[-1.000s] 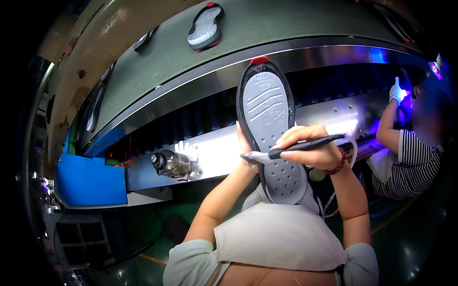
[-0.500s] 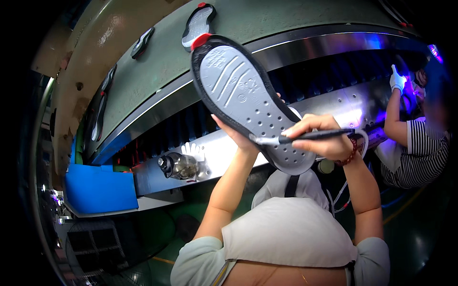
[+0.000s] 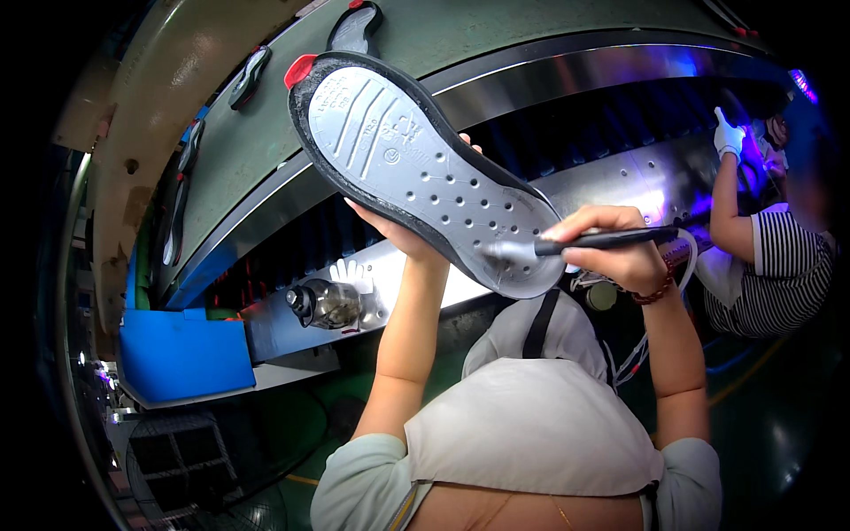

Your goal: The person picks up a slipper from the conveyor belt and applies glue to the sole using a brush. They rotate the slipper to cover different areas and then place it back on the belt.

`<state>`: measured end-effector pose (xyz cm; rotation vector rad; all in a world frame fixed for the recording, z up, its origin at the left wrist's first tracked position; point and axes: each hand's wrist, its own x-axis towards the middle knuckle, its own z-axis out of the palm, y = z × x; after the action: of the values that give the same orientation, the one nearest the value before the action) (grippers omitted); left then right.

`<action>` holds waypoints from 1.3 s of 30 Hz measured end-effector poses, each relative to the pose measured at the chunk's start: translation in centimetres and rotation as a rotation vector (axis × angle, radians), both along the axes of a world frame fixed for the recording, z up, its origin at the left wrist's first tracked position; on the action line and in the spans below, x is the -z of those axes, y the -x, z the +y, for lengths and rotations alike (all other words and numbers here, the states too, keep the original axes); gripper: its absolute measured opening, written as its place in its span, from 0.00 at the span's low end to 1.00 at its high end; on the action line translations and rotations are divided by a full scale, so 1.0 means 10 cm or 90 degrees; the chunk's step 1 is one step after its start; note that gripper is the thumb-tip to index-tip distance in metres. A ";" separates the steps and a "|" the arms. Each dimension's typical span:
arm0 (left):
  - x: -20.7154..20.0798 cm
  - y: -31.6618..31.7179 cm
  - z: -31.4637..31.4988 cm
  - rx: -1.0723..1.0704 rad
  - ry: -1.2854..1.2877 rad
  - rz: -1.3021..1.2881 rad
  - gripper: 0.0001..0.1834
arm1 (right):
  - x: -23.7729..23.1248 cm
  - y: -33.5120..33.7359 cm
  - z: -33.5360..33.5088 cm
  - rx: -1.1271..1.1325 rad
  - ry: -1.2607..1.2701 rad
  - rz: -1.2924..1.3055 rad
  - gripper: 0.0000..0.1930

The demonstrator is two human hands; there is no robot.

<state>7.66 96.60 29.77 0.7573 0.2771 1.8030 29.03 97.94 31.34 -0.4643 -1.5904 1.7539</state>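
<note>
My left hand [image 3: 403, 234] holds a large shoe sole [image 3: 390, 164] from its far-left side, with fingertips showing past the opposite edge. The sole is grey on its face, with a black rim, rows of small holes and a red tab at its far end. In my right hand [image 3: 615, 248] is a black-handled brush [image 3: 602, 242], gripped like a pen. Its pale bristles are blurred and lie over the near end of the sole, by the holes. A white hose [image 3: 689, 257] runs from the back of the brush handle.
More soles, such as one with a red tab [image 3: 354, 34] and a smaller one [image 3: 251, 78], lie on the green conveyor belt [image 3: 478, 31]. A dark bottle [image 3: 326, 303] and a white glove [image 3: 351, 274] rest on the metal ledge. At right sits a co-worker in a striped top [image 3: 753, 283].
The sole has moved left and turned, its red-tabbed end swinging farther left. The brush bristles have gone from the sole's left edge onto its face near the close end.
</note>
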 end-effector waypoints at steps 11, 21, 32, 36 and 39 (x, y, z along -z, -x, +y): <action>-0.05 0.10 0.00 -0.076 0.076 0.063 0.48 | 0.14 -0.06 -0.03 0.023 -0.075 -0.137 0.10; 0.09 0.17 0.06 -0.119 0.154 0.066 0.45 | 0.35 -0.05 0.02 -0.070 0.106 0.043 0.08; 0.44 0.15 -0.29 0.314 0.136 -0.134 0.25 | 0.04 0.05 -0.11 -0.128 -0.065 -0.076 0.10; 0.30 0.22 -0.27 0.367 0.304 -0.061 0.24 | -0.02 0.03 0.03 -0.202 -0.042 -0.021 0.10; 0.19 0.20 -0.26 0.391 0.412 -0.004 0.24 | -0.01 0.08 0.07 -0.207 -0.148 -0.173 0.10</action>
<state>5.71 94.01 27.87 0.3167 0.5253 1.0379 28.20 98.67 31.42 -0.3566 -2.1349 1.7622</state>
